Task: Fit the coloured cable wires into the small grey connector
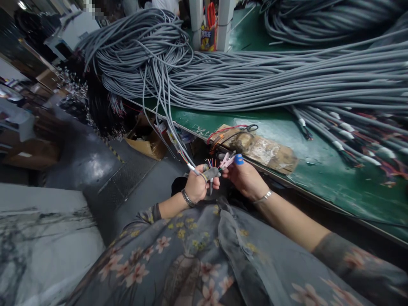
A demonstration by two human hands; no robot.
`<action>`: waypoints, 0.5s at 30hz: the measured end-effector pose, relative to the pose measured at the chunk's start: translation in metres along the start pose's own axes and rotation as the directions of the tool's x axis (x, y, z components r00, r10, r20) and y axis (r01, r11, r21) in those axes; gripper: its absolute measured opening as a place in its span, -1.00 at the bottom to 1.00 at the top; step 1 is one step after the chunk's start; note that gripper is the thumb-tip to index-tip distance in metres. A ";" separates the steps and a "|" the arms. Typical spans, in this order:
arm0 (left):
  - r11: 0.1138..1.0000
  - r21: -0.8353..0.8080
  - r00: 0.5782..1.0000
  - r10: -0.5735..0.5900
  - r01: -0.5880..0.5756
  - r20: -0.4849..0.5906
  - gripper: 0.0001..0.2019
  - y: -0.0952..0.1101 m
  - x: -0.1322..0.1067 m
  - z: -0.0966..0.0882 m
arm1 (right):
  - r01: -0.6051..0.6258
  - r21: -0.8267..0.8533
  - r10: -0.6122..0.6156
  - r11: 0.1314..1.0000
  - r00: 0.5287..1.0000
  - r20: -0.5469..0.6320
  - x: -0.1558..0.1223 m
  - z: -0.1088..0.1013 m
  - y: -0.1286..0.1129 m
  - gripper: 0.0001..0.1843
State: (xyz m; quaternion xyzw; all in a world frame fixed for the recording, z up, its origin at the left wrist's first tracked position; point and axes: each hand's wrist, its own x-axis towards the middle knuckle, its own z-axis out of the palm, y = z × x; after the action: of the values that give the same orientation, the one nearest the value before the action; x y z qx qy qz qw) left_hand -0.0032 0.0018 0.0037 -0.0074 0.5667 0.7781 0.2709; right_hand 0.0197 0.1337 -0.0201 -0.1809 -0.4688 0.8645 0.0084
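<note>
My left hand (196, 185) is closed around the end of a grey cable (191, 166), with grey wrapping on a digit. Thin coloured wires (211, 162) fan out above that hand, their ends loose. Close on its right, my right hand (247, 178) is bent inward with its fingertips pinched, a blue finger cover (239, 159) on one digit. A small pink-and-pale piece (226, 161) shows at those fingertips; its kind is unclear. Both hands are in front of the bench edge, above my lap. The cable runs up from my left hand to the big bundle (143, 55).
Many grey cables lie along the green bench (318, 148), their stripped ends at the right. A worn wooden block (264, 151) with red and black leads sits at the bench's near edge. A cardboard box (145, 144) stands below on the left. Another coil (318, 21) lies behind.
</note>
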 end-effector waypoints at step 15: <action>0.996 0.085 1.000 0.011 -0.014 0.029 -0.45 -0.008 -0.005 -0.004 | -0.178 0.239 0.166 0.955 0.984 0.067 0.000 0.003 -0.005 -0.49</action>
State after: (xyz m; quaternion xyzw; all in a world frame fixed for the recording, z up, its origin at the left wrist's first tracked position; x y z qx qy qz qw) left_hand 0.0030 -0.0019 -0.0035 0.0189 0.5956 0.7548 0.2743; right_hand 0.0178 0.1338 -0.0149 -0.1986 -0.3413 0.9170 -0.0554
